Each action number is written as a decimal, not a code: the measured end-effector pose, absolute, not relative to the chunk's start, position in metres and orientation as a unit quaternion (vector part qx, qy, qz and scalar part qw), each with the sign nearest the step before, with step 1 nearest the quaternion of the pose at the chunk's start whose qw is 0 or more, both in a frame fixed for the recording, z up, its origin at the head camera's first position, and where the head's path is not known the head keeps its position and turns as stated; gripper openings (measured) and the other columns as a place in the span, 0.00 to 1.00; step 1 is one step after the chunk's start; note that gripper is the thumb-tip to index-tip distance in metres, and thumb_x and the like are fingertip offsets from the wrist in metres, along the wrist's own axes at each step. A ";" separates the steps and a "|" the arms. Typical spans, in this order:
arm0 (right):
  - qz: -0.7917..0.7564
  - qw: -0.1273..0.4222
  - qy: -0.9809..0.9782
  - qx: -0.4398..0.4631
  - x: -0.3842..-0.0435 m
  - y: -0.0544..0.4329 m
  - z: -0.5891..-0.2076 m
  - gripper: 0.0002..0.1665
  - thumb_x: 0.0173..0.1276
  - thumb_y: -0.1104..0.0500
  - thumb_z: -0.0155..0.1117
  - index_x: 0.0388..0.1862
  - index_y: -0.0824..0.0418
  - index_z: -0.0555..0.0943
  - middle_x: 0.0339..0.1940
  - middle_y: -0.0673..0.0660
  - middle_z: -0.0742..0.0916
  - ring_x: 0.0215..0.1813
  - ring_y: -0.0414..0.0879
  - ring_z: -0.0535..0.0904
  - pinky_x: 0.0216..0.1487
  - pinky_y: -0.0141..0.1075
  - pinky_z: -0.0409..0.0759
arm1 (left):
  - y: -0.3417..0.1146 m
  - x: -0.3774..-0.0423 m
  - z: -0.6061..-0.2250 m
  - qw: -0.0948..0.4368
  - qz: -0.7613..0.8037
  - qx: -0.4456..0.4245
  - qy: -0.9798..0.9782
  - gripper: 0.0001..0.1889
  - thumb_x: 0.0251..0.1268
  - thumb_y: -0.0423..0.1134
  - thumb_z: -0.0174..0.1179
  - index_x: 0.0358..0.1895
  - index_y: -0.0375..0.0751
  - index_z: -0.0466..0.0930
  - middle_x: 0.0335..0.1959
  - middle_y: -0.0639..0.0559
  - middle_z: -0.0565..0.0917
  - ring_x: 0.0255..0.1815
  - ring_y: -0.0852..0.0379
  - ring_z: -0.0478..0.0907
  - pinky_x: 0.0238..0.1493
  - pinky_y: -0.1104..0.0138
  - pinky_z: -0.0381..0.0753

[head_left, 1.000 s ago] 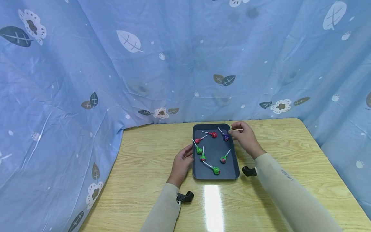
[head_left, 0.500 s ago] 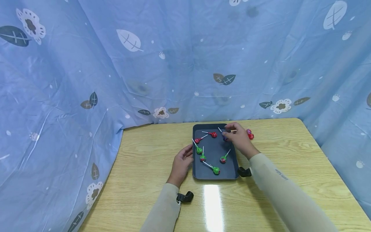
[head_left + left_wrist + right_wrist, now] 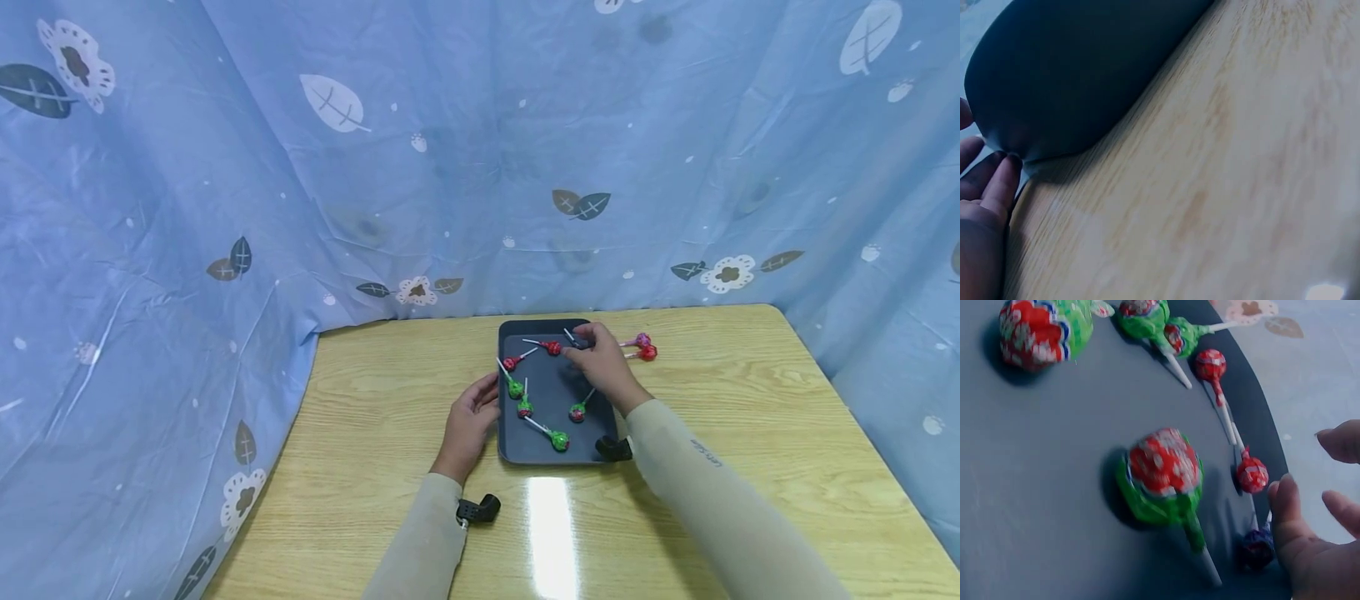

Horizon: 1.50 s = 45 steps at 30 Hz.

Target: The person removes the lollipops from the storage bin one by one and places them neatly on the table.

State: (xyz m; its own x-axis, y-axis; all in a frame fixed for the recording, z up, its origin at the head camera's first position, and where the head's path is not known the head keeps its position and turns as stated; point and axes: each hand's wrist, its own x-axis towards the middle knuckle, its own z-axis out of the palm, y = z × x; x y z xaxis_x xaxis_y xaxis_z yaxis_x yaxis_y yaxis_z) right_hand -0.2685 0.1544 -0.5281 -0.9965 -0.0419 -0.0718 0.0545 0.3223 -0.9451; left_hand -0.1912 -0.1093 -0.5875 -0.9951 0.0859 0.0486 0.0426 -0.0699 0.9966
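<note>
A dark grey tray (image 3: 551, 383) on the wooden table holds several wrapped lollipops. My left hand (image 3: 467, 423) rests its fingertips against the tray's left side; the left wrist view shows fingers (image 3: 1002, 187) touching the outer wall. My right hand (image 3: 606, 367) hovers over the tray's far right part, thumb and fingers apart, holding nothing. Partly hidden beneath it lies a purple lollipop (image 3: 1257, 549). Just left of that hand is a red lollipop (image 3: 553, 348), with another red lollipop (image 3: 511, 364) farther left. Several green lollipops (image 3: 559, 442) lie toward the left and near parts.
On the table, right of the tray, lie a pink-purple lollipop (image 3: 643, 340) and a red-wrapped lollipop (image 3: 648, 353), side by side. A blue patterned curtain (image 3: 450, 167) hangs along the table's far edge and sides.
From the tray's right rim, my right hand has moved left over the tray, covering most of the purple lollipop. Two lollipops on the table have come into view behind it. My left hand stays put.
</note>
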 end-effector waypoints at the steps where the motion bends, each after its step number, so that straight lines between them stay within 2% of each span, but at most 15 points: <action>1: -0.581 0.044 0.813 0.006 -0.269 0.152 -0.528 0.33 0.81 0.60 0.67 0.77 0.71 0.68 0.74 0.71 0.74 0.53 0.62 0.85 0.58 0.52 0.86 | -0.110 -0.192 -0.588 0.015 0.730 0.046 0.681 0.31 0.72 0.25 0.57 0.79 0.35 0.73 0.70 0.41 0.81 0.70 0.46 0.79 0.69 0.62 0.80; 6: -0.567 0.056 0.822 0.019 -0.270 0.144 -0.532 0.35 0.81 0.59 0.67 0.78 0.71 0.67 0.75 0.72 0.73 0.51 0.60 0.85 0.56 0.51 0.87 | -0.109 -0.193 -0.589 0.013 0.732 0.053 0.680 0.31 0.72 0.24 0.57 0.79 0.32 0.72 0.71 0.38 0.80 0.71 0.43 0.78 0.69 0.63 0.80; 13: -0.548 0.041 0.835 0.020 -0.271 0.139 -0.535 0.35 0.79 0.59 0.68 0.77 0.73 0.67 0.73 0.73 0.71 0.47 0.60 0.86 0.50 0.50 0.88 | -0.109 -0.193 -0.588 0.013 0.731 0.052 0.680 0.31 0.72 0.24 0.58 0.79 0.33 0.73 0.71 0.37 0.80 0.72 0.43 0.78 0.68 0.65 0.80; 17: -0.532 0.041 0.845 0.024 -0.272 0.137 -0.534 0.38 0.80 0.58 0.68 0.80 0.72 0.66 0.76 0.74 0.70 0.47 0.60 0.86 0.53 0.52 0.87 | -0.110 -0.193 -0.588 0.015 0.727 0.050 0.684 0.31 0.72 0.23 0.57 0.79 0.34 0.73 0.71 0.38 0.80 0.71 0.43 0.78 0.68 0.64 0.80; 21: -0.528 0.062 0.847 0.028 -0.272 0.135 -0.533 0.38 0.81 0.57 0.66 0.82 0.71 0.64 0.78 0.72 0.71 0.53 0.62 0.84 0.60 0.56 0.84 | -0.110 -0.193 -0.587 0.014 0.727 0.050 0.685 0.31 0.72 0.23 0.57 0.79 0.34 0.73 0.70 0.38 0.80 0.72 0.43 0.78 0.69 0.64 0.80; 26: -0.517 0.070 0.853 0.016 -0.272 0.133 -0.534 0.33 0.81 0.59 0.66 0.77 0.71 0.69 0.73 0.71 0.76 0.63 0.63 0.79 0.64 0.57 0.82 | -0.110 -0.192 -0.586 0.013 0.728 0.049 0.684 0.31 0.72 0.23 0.57 0.78 0.34 0.73 0.70 0.39 0.81 0.71 0.44 0.78 0.69 0.64 0.80; 31: -0.523 0.071 0.849 -0.021 -0.271 0.132 -0.537 0.21 0.81 0.64 0.65 0.67 0.71 0.77 0.59 0.67 0.82 0.55 0.59 0.82 0.54 0.50 0.85 | -0.110 -0.192 -0.586 0.012 0.726 0.050 0.686 0.31 0.72 0.24 0.57 0.79 0.34 0.73 0.70 0.39 0.81 0.71 0.44 0.78 0.69 0.63 0.80; 34: -0.521 0.063 0.850 -0.045 -0.272 0.133 -0.540 0.16 0.81 0.66 0.64 0.63 0.69 0.81 0.57 0.65 0.82 0.53 0.57 0.81 0.52 0.48 0.85 | -0.110 -0.193 -0.586 0.013 0.728 0.049 0.684 0.31 0.72 0.24 0.57 0.79 0.34 0.73 0.71 0.40 0.80 0.71 0.44 0.78 0.69 0.64 0.79; 40: -0.494 0.020 0.869 -0.012 -0.272 0.131 -0.540 0.23 0.81 0.63 0.63 0.70 0.68 0.77 0.67 0.70 0.73 0.62 0.63 0.72 0.63 0.58 0.78 | -0.110 -0.192 -0.586 0.012 0.727 0.045 0.685 0.31 0.72 0.24 0.57 0.78 0.36 0.74 0.70 0.42 0.81 0.71 0.46 0.78 0.69 0.63 0.80; 45: -0.458 0.017 0.889 0.014 -0.272 0.128 -0.539 0.28 0.80 0.64 0.63 0.73 0.72 0.72 0.72 0.75 0.68 0.69 0.67 0.70 0.73 0.61 0.71 | -0.110 -0.191 -0.585 0.015 0.728 0.047 0.684 0.30 0.74 0.24 0.57 0.78 0.36 0.74 0.70 0.42 0.81 0.71 0.46 0.79 0.69 0.62 0.80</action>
